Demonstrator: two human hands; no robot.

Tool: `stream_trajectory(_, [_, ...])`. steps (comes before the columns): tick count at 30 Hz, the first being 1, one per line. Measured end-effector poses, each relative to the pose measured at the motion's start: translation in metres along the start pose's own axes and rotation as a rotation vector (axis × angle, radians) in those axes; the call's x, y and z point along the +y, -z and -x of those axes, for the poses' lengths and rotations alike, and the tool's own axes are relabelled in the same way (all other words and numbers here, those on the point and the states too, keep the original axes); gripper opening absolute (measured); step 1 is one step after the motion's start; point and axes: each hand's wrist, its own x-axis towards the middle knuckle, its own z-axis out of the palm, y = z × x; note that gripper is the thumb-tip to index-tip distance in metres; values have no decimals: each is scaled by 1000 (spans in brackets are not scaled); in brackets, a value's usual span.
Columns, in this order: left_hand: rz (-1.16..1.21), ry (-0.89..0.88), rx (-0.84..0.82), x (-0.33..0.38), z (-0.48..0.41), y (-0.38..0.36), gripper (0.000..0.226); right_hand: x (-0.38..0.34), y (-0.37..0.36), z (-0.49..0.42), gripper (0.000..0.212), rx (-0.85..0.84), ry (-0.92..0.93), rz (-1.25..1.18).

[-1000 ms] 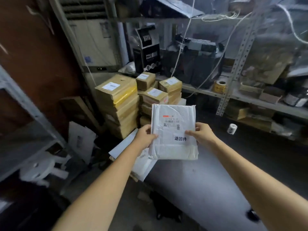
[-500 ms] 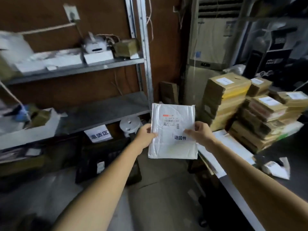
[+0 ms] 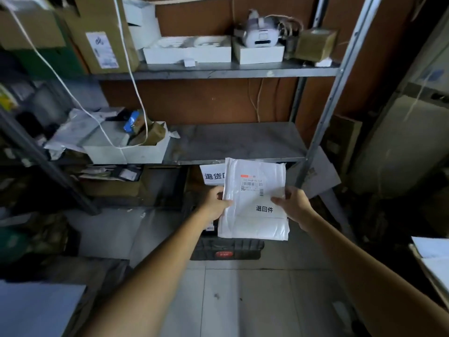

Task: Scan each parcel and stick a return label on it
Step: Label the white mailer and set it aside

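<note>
Parcel (image 3: 252, 203) in a white plastic mailer, held up in the air in front of you, its front facing you, between both hands. Your left hand (image 3: 215, 203) pinches its left edge, thumb on the front and fingers curled behind. Your right hand (image 3: 291, 205) grasps the right edge the same way.

On the front, a printed shipping barcode (image 3: 252, 185) sits near the top. Just below it, a white return label (image 3: 264, 208) with three black Chinese characters is already stuck on, so labelling of this parcel looks done. Whether it has been scanned cannot be told, and no scanner is in view.

Behind the parcel is a metal shelf (image 3: 238, 142). Under its front edge hangs a white sign (image 3: 211, 175), partly hidden by the parcel. Below, on the floor, stands a black crate (image 3: 226, 248). What seems left for this parcel is setting it down, probably near that sign. How many parcels remain cannot be judged from here.
</note>
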Motion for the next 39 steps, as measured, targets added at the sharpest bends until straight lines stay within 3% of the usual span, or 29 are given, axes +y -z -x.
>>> stream_trajectory(7, [-65, 76, 76, -39, -77, 63, 37, -11, -88, -78, 37, -64, -32, 48])
stream_trajectory(15, [3, 208, 121, -94, -198, 51, 43, 31, -140, -202, 42, -124, -85, 83])
stream_trajectory(21, [-50, 286, 178, -149, -281, 51, 32, 79, -203, -297, 49, -232, -151, 114])
stream_trajectory(27, [-21, 330, 204, -246, -373, 62, 26, 140, -290, -373, 45, -287, -137, 145])
stream_trajectory(39, [-65, 376, 190, -501, -548, 64, 39, 328, -483, -496, 36, -251, -237, 185])
